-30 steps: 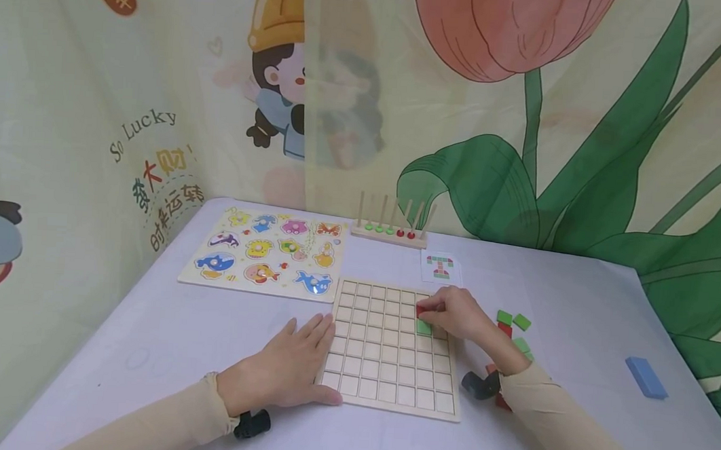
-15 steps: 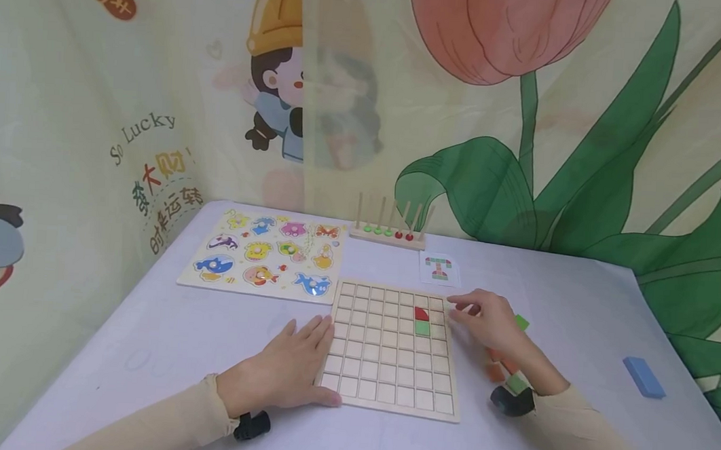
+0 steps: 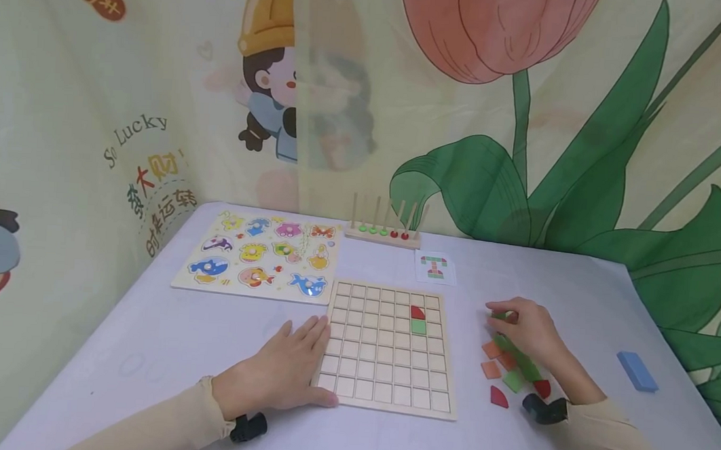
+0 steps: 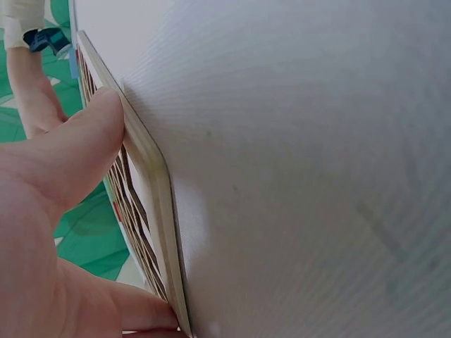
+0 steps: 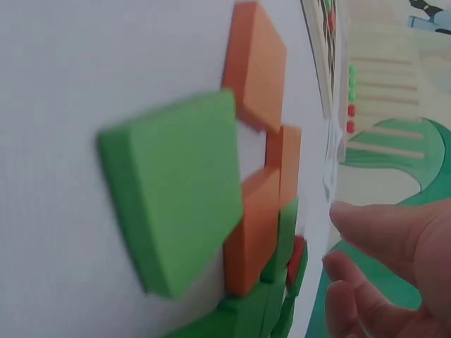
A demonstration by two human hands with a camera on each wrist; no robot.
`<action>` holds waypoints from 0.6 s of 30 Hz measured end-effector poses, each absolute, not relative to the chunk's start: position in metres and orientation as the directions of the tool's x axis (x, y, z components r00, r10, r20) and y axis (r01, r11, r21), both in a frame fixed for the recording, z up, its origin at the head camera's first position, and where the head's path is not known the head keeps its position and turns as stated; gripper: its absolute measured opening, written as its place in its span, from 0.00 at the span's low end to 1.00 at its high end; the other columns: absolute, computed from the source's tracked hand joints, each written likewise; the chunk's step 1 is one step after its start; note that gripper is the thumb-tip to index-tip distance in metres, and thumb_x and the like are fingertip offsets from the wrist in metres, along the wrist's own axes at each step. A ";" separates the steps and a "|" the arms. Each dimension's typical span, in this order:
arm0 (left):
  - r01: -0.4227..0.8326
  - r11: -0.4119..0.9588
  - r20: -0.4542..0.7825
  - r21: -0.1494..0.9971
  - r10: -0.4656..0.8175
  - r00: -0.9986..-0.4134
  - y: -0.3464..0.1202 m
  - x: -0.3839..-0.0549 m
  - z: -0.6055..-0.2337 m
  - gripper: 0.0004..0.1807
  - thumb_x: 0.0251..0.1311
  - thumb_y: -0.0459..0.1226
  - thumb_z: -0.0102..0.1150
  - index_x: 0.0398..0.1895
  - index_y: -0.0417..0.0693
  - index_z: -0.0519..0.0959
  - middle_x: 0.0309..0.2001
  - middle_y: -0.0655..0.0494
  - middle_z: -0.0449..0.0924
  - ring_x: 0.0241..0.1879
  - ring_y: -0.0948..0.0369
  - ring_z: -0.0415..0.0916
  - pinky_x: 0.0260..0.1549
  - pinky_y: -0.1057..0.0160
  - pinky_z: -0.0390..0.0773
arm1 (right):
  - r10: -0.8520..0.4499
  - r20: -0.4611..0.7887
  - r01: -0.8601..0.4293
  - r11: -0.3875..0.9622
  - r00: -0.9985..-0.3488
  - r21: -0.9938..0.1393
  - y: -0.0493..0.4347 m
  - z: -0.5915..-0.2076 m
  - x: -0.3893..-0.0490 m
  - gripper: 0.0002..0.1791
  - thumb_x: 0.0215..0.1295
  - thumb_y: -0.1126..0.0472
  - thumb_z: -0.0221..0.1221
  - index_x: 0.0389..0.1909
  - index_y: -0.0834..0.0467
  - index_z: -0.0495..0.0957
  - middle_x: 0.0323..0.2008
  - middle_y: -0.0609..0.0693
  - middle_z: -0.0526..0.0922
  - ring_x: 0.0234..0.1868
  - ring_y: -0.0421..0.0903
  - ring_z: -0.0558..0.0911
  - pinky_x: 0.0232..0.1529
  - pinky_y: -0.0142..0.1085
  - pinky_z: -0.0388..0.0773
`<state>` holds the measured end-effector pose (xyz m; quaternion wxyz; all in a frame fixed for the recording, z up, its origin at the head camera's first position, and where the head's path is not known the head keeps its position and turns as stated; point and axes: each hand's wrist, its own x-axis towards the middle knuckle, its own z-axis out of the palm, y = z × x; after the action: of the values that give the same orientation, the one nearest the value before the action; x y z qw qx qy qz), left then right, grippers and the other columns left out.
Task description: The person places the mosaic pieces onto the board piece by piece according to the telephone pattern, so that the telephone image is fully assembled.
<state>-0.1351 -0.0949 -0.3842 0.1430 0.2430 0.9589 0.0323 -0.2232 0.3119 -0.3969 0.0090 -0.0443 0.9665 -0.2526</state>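
Observation:
My left hand [image 3: 273, 366] rests at the left edge of a wooden grid board [image 3: 380, 409], with its thumb on the near left corner. In the left wrist view, the thumb and fingers [image 4: 141, 306] touch the board's rim [image 4: 151, 158]. Two pieces lie in the grid: a red quarter-round tile [image 3: 418, 313] and, below it, a green square tile [image 3: 419, 327]. My right hand [image 3: 529, 329] hovers over loose tiles right of the board, partly hiding them. Its thumb [image 5: 380, 229] and fingertips stand apart in the right wrist view, holding nothing. Near that camera lies a green tile [image 5: 183, 190] beside orange tiles [image 5: 257, 70].
A pattern card [image 3: 435, 267] lies behind the board. At the back stands a peg rack [image 3: 384, 238] with green and red beads. A sea-animal knob puzzle [image 3: 255, 255] lies at the back left, and a blue block [image 3: 637, 372] at the far right.
My right hand has let go of the red quarter-round tile in the grid and moved right, over the loose tiles. My left hand has stayed at the board's edge.

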 end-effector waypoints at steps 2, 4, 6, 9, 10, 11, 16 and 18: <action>0.456 0.880 -0.255 0.133 0.475 -0.842 -0.095 -0.135 -0.385 0.60 0.58 0.71 0.58 0.79 0.37 0.56 0.82 0.42 0.53 0.82 0.47 0.51 0.76 0.36 0.57 | -0.076 0.006 -0.069 0.873 -0.997 -0.483 0.317 -0.397 -0.224 0.22 0.64 0.62 0.68 0.59 0.63 0.82 0.51 0.67 0.82 0.46 0.60 0.79 0.32 0.35 0.80; 0.455 0.880 -0.251 0.133 0.474 -0.844 -0.095 -0.136 -0.385 0.61 0.57 0.71 0.59 0.79 0.36 0.57 0.82 0.42 0.53 0.82 0.47 0.51 0.76 0.35 0.57 | -0.066 0.008 -0.062 0.878 -0.998 -0.474 0.321 -0.398 -0.225 0.23 0.64 0.63 0.69 0.59 0.64 0.82 0.52 0.69 0.81 0.47 0.62 0.79 0.31 0.35 0.81; 0.457 0.880 -0.247 0.130 0.475 -0.845 -0.096 -0.136 -0.386 0.61 0.57 0.72 0.59 0.79 0.36 0.57 0.82 0.42 0.53 0.82 0.47 0.51 0.75 0.35 0.57 | -0.062 0.008 -0.059 0.884 -0.998 -0.463 0.323 -0.398 -0.226 0.24 0.64 0.63 0.69 0.60 0.64 0.81 0.53 0.70 0.80 0.47 0.62 0.78 0.30 0.35 0.81; 0.459 0.879 -0.246 0.129 0.476 -0.844 -0.096 -0.136 -0.386 0.61 0.57 0.72 0.59 0.79 0.36 0.57 0.82 0.42 0.53 0.82 0.47 0.52 0.75 0.35 0.57 | -0.067 0.010 -0.064 0.895 -0.998 -0.442 0.324 -0.399 -0.229 0.25 0.64 0.62 0.69 0.61 0.65 0.80 0.55 0.72 0.79 0.46 0.64 0.79 0.31 0.38 0.84; 0.459 0.879 -0.246 0.129 0.477 -0.844 -0.096 -0.136 -0.386 0.61 0.57 0.72 0.59 0.79 0.36 0.57 0.82 0.42 0.53 0.82 0.47 0.51 0.75 0.35 0.58 | -0.067 0.006 -0.063 0.898 -0.998 -0.435 0.324 -0.399 -0.230 0.25 0.64 0.62 0.68 0.61 0.65 0.80 0.55 0.72 0.78 0.47 0.64 0.80 0.33 0.40 0.86; 0.460 0.878 -0.246 0.128 0.478 -0.843 -0.096 -0.136 -0.386 0.60 0.57 0.72 0.58 0.79 0.36 0.57 0.82 0.42 0.53 0.82 0.47 0.52 0.75 0.36 0.58 | -0.071 0.003 -0.066 0.901 -0.997 -0.428 0.324 -0.399 -0.231 0.25 0.64 0.62 0.68 0.61 0.66 0.80 0.55 0.73 0.78 0.47 0.65 0.80 0.34 0.42 0.86; 0.462 0.878 -0.246 0.125 0.479 -0.843 -0.096 -0.136 -0.385 0.61 0.57 0.72 0.58 0.79 0.36 0.57 0.81 0.41 0.54 0.81 0.46 0.52 0.75 0.36 0.58 | -0.072 -0.021 -0.057 0.912 -0.997 -0.407 0.325 -0.401 -0.235 0.24 0.65 0.59 0.68 0.59 0.67 0.81 0.55 0.74 0.78 0.49 0.68 0.80 0.39 0.49 0.86; 0.461 0.879 -0.246 0.124 0.478 -0.844 -0.095 -0.136 -0.385 0.61 0.57 0.72 0.59 0.79 0.36 0.57 0.81 0.41 0.54 0.82 0.46 0.52 0.75 0.36 0.58 | -0.075 -0.031 -0.056 0.915 -0.997 -0.400 0.325 -0.401 -0.236 0.23 0.65 0.59 0.67 0.58 0.67 0.82 0.54 0.74 0.79 0.50 0.67 0.79 0.40 0.50 0.86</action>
<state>-0.1365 -0.0953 -0.3855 0.1357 0.2446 0.9596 0.0303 -0.2360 0.3247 -0.4011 0.0227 -0.0335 0.9782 -0.2035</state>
